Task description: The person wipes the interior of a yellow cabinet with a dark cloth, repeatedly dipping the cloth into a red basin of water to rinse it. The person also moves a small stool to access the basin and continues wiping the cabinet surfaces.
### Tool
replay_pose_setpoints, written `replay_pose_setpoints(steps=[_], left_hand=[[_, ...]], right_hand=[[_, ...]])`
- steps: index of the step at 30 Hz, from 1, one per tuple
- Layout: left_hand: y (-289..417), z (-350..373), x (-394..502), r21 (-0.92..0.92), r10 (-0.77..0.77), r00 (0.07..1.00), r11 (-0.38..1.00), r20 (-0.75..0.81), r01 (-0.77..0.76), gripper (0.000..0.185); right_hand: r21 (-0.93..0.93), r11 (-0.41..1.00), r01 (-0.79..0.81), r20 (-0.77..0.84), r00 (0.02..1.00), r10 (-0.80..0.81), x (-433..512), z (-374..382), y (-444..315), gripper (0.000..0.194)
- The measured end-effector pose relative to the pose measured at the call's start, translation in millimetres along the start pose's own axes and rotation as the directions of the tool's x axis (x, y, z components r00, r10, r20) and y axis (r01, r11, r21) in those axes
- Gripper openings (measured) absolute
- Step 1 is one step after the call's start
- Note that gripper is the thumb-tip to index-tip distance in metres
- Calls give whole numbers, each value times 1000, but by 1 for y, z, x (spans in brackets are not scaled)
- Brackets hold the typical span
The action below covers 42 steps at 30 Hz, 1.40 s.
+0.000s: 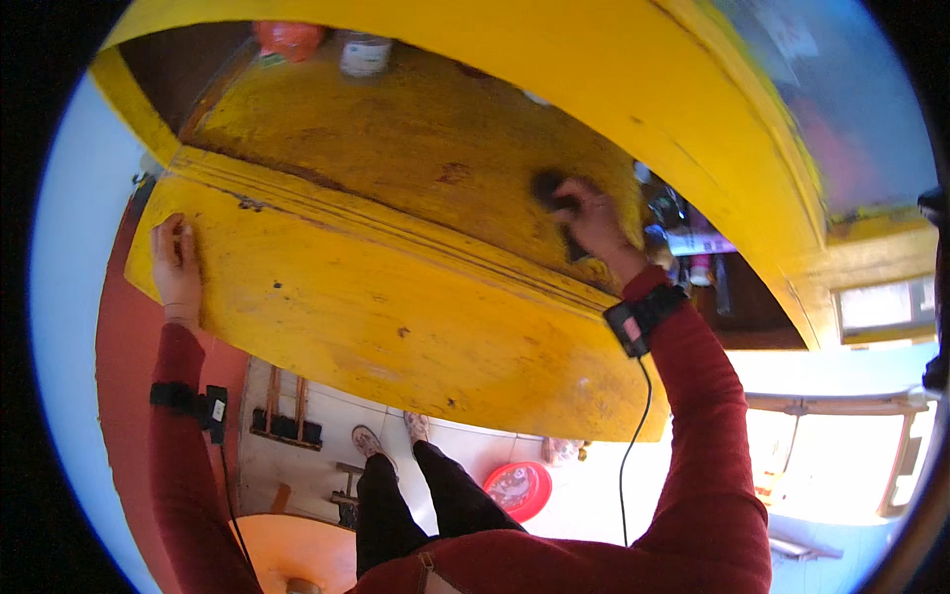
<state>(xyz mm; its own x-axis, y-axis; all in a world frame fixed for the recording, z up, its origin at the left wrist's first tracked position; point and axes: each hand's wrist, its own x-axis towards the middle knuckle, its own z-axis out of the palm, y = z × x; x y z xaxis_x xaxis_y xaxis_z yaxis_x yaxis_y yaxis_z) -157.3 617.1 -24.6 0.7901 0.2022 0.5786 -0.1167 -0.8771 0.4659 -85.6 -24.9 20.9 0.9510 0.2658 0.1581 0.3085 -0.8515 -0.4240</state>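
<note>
A yellow-painted wooden cabinet (356, 289) stands before me, with its worn shelf surface (415, 148) inside the opening. Over the right part of that shelf is my right hand (594, 223), its fingers bent around a dark object (549, 189) that is blurred; its kind cannot be told. My left hand (177, 260) rests at the left end of the yellow front board, fingers curled, with nothing visible in it. A jar with a white label (365, 58) and a red plastic bag (289, 38) are at the shelf's back left.
Bottles and small items (698, 245) crowd the cabinet's right side. Below are a red basin (518, 490), a broom head or brush (286, 428) and a round orange table or stool top (297, 546). Cables hang from both wrist devices.
</note>
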Motion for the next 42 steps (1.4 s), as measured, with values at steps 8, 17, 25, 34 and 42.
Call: replay_pose_setpoints(steps=[8,17,25,34,42], left_hand=[[-21,5,1,78,29,999,996,27,-31,21],[-30,5,3,80,-8,994,997,107,-1,25],[-35,5,1,-16,9,996,1000,88,-8,24],[-39,8,5,66,-20,992,998,128,12,26],[-37,7,6,65,6,993,998,117,-14,28]], right_hand=[[-70,996,51,-140,988,-60,-88,-58,3,33],[308,947,-90,-118,984,132,-118,-18,-27,34],[70,983,-170,-295,938,183,-175,-59,41,35],[-71,988,-138,-417,904,96,-164,-23,-30,41],[-204,919,-338,-598,786,156,-239,-55,3,39]])
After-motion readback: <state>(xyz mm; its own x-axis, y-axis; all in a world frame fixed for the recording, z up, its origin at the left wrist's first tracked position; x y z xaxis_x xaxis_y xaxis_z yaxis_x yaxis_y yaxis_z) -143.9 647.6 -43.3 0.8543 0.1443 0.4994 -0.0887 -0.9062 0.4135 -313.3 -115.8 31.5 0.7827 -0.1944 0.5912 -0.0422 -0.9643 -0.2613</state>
